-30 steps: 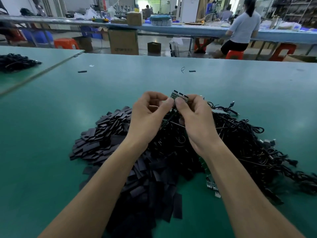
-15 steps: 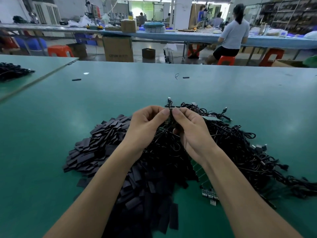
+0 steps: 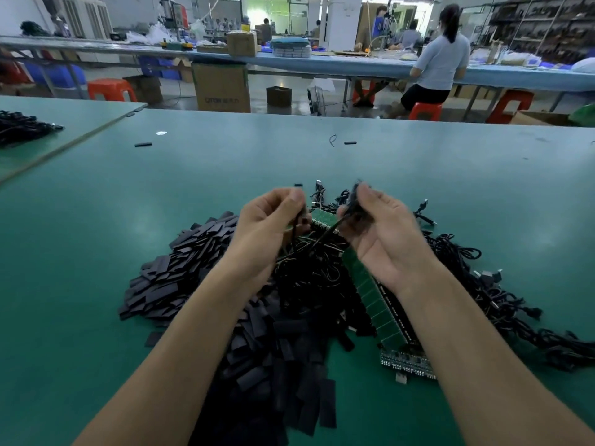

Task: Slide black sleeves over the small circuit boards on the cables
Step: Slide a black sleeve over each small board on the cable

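1. A thin black cable (image 3: 325, 235) is held up between the two hands, just above the heap on the table. Its long line is slanted, from high on the right to low on the left.
2. The cable is pinched in the curled fingers of the left hand (image 3: 273, 226). A small black end (image 3: 298, 185) is seen sticking up above those fingers.
3. The right hand (image 3: 383, 243) is turned palm up. A dark piece (image 3: 355, 201) is pinched between its thumb and fingertips. It is too blurred to tell if it is a sleeve.
4. A small green board (image 3: 323, 217) is seen between the hands.
5. A long green strip of boards (image 3: 373, 300) is laid under the right wrist. It points away from the person.
6. Flat black sleeves (image 3: 193, 262) are heaped on the left, and more cables (image 3: 467, 278) on the right.
7. All of it is laid on a green table (image 3: 96, 220).
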`<action>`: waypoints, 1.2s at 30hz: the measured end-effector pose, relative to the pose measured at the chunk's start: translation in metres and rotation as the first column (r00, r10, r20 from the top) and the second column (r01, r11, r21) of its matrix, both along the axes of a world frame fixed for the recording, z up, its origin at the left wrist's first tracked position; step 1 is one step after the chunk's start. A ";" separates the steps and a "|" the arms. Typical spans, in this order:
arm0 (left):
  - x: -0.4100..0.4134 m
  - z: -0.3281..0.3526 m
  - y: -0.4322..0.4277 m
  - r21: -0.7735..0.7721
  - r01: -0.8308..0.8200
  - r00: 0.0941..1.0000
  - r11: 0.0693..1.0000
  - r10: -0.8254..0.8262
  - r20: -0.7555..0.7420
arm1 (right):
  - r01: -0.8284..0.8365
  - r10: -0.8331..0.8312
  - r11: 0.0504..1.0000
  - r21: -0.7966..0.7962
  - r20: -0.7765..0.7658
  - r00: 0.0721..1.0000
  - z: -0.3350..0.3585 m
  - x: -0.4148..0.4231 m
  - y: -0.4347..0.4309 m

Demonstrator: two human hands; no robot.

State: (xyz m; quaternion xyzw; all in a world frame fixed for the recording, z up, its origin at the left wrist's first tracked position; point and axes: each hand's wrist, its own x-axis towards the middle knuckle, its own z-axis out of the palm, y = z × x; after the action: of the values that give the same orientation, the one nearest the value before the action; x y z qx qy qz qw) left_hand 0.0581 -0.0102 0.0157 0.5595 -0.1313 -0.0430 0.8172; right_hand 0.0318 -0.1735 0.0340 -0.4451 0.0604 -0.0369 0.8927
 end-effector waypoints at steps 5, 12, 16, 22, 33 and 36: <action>0.002 0.009 0.012 -0.086 -0.297 0.952 0.951 0.302 0.055 | 0.429 -0.459 0.875 -0.226 -0.105 0.882 0.013 0.014 -0.025; 0.001 0.021 0.021 -0.049 -0.570 0.747 0.820 0.541 0.386 | 0.201 -0.429 -0.103 -0.974 0.225 0.875 -0.003 0.011 -0.026; -0.001 0.016 0.019 0.095 -0.633 0.703 0.769 0.519 0.487 | 0.382 -0.149 -0.301 -0.874 0.439 0.886 0.012 -0.001 0.012; 0.006 0.018 0.028 0.241 -0.728 0.650 0.642 0.534 0.540 | 0.132 0.349 -0.399 -0.907 -0.017 0.937 0.004 -0.012 0.067; 0.010 0.014 0.033 0.241 -0.727 0.645 0.643 0.519 0.561 | 0.048 0.220 -0.522 -0.852 -0.080 0.972 -0.051 0.005 0.103; 0.009 0.015 0.033 0.215 -0.725 0.638 0.654 0.521 0.568 | 0.062 0.204 -0.457 -0.887 -0.037 0.978 -0.057 0.004 0.103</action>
State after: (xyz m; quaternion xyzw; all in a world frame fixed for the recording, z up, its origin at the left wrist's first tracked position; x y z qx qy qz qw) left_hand 0.0670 0.0229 0.0312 0.7259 -0.1000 0.3552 0.5804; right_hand 0.0361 -0.0706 -0.0231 -0.9900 -0.1007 -0.0435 0.0883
